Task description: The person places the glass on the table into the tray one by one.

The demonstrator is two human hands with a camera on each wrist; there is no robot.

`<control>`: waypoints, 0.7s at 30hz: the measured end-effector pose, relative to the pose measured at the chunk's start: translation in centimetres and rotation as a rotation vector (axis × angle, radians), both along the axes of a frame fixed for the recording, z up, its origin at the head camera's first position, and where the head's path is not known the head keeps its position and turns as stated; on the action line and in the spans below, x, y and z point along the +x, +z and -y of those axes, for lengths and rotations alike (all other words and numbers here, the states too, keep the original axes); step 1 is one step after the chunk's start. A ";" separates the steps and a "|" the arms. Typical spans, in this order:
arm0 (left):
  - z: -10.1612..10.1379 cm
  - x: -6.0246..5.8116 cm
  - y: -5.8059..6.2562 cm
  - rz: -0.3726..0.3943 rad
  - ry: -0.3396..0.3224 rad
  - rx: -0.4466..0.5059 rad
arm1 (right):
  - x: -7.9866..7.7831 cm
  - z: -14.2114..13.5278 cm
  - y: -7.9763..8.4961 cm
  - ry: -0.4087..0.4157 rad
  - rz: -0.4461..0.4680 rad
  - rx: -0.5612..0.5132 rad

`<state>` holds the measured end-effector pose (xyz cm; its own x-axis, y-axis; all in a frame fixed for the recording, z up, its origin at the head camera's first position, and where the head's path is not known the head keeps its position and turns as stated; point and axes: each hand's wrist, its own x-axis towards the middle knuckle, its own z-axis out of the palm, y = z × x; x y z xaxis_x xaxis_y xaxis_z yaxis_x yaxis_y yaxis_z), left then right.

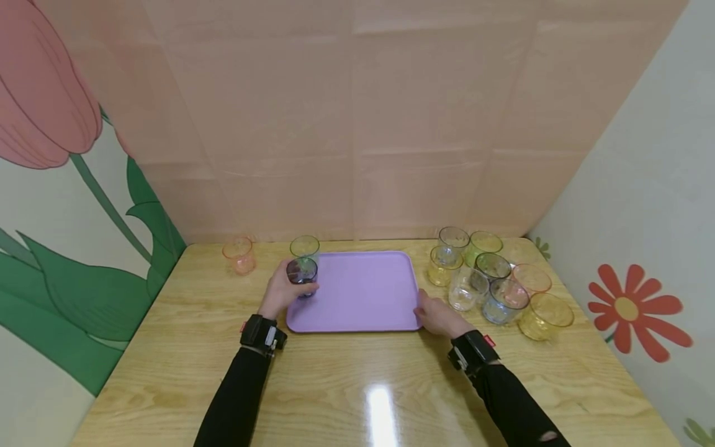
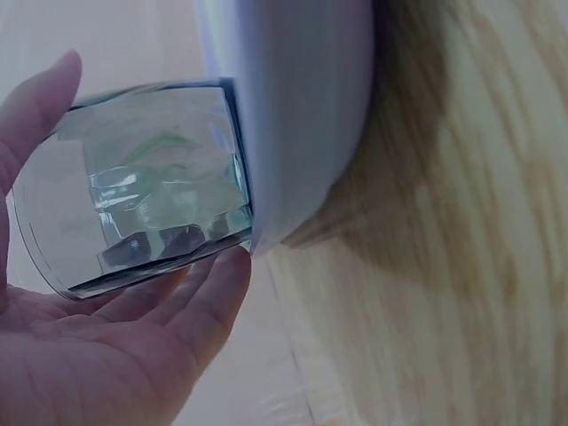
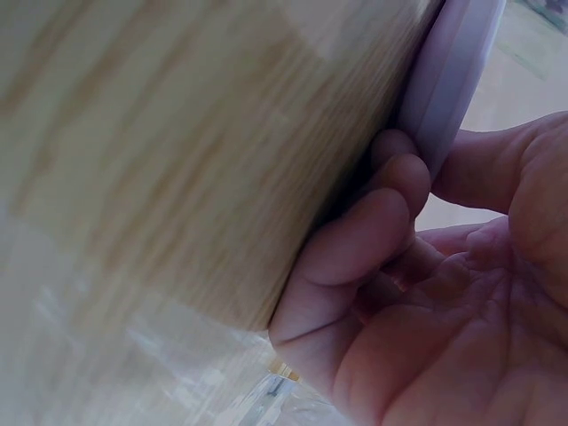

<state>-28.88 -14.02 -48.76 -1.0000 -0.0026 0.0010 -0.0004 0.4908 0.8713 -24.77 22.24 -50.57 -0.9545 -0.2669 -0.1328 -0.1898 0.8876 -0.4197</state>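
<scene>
My left hand [image 1: 282,290] grips a dark-tinted drinking glass [image 1: 302,273] at the left side of a lilac tray [image 1: 357,292]. In the left wrist view the thumb and fingers wrap around the glass [image 2: 169,186], its base right at the tray wall [image 2: 293,106]. At the tray's right edge, my right hand [image 1: 438,313] pinches the rim. The right wrist view shows the thumb over the tray rim [image 3: 448,80] and curled fingers [image 3: 355,240] under it, close to the tabletop. Just behind the held glass stands a green-rimmed glass [image 1: 305,246].
A pink glass [image 1: 240,256] stands at the back left of the wooden table [image 1: 324,385]. Several tinted glasses crowd together right of the tray, among them a yellow glass [image 1: 544,318], a blue glass [image 1: 504,303] and a clear glass [image 1: 466,290]. A draped wall [image 1: 352,124] rises behind.
</scene>
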 end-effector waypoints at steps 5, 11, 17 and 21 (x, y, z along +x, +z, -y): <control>-0.1 -0.2 -0.1 0.022 0.002 0.012 | -0.1 0.0 -0.1 -0.002 0.003 -0.006; 0.0 -0.1 -0.4 0.018 -0.005 0.036 | 0.0 -0.1 -0.2 0.000 -0.013 -0.007; 0.3 0.4 0.0 -0.004 -0.027 0.073 | 0.0 0.0 -0.2 -0.008 -0.009 0.001; 0.6 0.4 0.4 -0.005 -0.023 0.067 | -0.1 0.0 -0.2 -0.014 0.009 0.007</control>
